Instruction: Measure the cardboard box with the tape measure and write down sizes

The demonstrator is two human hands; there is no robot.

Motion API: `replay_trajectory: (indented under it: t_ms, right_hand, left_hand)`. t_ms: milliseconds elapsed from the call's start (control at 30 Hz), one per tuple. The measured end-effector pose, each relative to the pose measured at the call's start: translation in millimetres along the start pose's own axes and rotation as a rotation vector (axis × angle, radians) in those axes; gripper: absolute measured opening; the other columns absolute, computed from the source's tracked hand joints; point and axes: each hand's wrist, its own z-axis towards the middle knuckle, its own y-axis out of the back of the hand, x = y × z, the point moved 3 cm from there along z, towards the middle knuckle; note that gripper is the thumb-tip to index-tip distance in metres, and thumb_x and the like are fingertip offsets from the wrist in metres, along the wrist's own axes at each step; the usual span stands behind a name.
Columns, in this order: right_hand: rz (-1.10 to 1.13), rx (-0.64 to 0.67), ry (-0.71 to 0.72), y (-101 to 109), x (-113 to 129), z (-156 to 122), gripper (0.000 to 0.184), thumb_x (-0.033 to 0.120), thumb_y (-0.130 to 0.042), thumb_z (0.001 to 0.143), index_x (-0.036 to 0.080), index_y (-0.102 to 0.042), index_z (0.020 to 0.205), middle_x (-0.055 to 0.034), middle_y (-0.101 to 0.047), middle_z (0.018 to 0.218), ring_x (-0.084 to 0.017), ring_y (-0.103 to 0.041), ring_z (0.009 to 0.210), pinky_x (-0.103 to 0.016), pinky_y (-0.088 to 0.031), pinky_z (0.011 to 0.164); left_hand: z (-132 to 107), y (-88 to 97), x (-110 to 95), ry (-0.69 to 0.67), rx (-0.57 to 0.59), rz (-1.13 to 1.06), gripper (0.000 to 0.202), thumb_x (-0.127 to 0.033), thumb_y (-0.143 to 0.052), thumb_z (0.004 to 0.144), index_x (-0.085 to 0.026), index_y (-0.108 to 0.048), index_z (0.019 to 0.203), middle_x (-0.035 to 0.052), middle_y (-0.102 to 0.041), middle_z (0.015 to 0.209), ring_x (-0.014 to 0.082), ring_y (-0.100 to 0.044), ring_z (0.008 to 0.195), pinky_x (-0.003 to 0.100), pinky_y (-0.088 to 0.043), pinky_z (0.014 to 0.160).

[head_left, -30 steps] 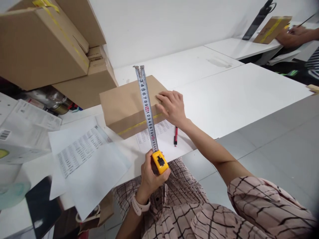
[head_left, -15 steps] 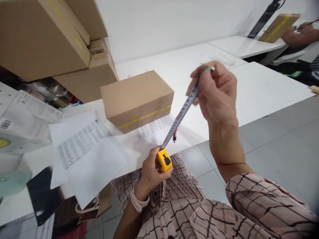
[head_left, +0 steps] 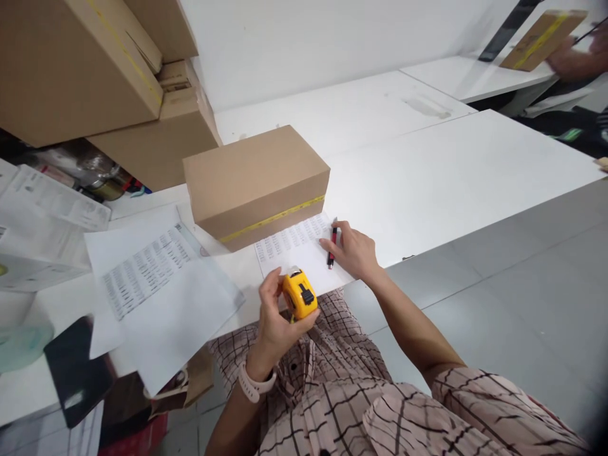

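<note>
My left hand (head_left: 280, 315) is wrapped round a yellow tape measure (head_left: 300, 294) with a black button, held just above the table's front edge. Its blade is wound in. My right hand (head_left: 354, 249) is at a red and black pen (head_left: 331, 258) lying on a printed sheet (head_left: 304, 239). The thumb reaches across the pen and the index finger is by its far end, with a gap between them. Behind the sheet, resting partly on it, is a closed brown cardboard box (head_left: 256, 180) with a yellow strip along its front side.
Loose printed papers (head_left: 166, 316) lie to the left, near a dark flat device (head_left: 78, 370). Large cardboard boxes (head_left: 71, 69) are stacked at the back left. The white table (head_left: 427, 171) stretches right, where another person's arm (head_left: 577, 60) is beside a small box (head_left: 544, 41).
My right hand has let go of the tape's end and come down to the pen. The blade has gone back into the case, and my left hand has shifted slightly left.
</note>
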Motion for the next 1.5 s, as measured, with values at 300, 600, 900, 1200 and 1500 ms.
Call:
replay_trajectory:
  t_ms: [300,600,900,1200,1500]
  right_hand:
    - [-0.117,0.129,0.093,4,0,11,0.043,0.021,-0.034,0.094,0.013,-0.058,0.129,-0.0150,-0.075,0.094,-0.027,-0.067,0.077,-0.035,-0.039,0.065]
    - [0.742,-0.042,0.072,7,-36,-9,0.035,0.028,-0.045,0.089,0.022,-0.062,0.119,-0.0047,-0.075,0.088,-0.021,-0.069,0.081,-0.040,-0.055,0.078]
    - [0.740,-0.443,0.000,9,-38,-4,0.025,0.042,-0.069,0.086,0.027,-0.049,0.092,0.0055,-0.055,0.065,-0.014,-0.052,0.059,-0.032,-0.045,0.062]
    - [1.076,0.128,0.019,-5,-6,21,0.042,0.062,-0.055,0.094,0.022,-0.066,0.102,-0.0060,-0.068,0.091,-0.019,-0.062,0.086,-0.038,-0.049,0.081]
    - [0.903,0.076,-0.004,-18,3,35,0.030,0.042,-0.071,0.087,0.023,-0.051,0.078,0.0049,-0.048,0.066,-0.011,-0.041,0.061,-0.029,-0.033,0.057]
  left_hand:
    - [122,83.9,-108,-0.608,-0.379,0.618,0.077,-0.033,-0.076,0.085,-0.013,-0.034,0.146,0.0108,-0.045,0.148,0.0300,-0.047,0.137,0.051,-0.046,0.112]
    - [183,81.1,-75,-0.432,-0.234,0.909,0.052,-0.037,-0.061,0.093,-0.011,-0.052,0.137,0.0131,-0.055,0.144,0.0354,-0.047,0.136,0.061,-0.037,0.113]
    - [105,-27.4,-25,-0.889,0.281,0.899,0.018,-0.020,-0.053,0.098,-0.014,-0.070,0.100,0.0073,-0.077,0.093,0.0209,-0.067,0.082,0.032,-0.052,0.068]
    - [86,-51.7,2,-0.662,0.589,1.099,0.040,-0.026,-0.043,0.102,-0.008,-0.058,0.135,0.0210,-0.059,0.144,0.0231,-0.072,0.093,0.031,-0.058,0.065]
    - [85,-52.7,2,-0.552,0.667,1.100,0.045,-0.027,-0.038,0.103,-0.012,-0.050,0.144,0.0191,-0.042,0.159,0.0213,-0.073,0.094,0.030,-0.060,0.061]
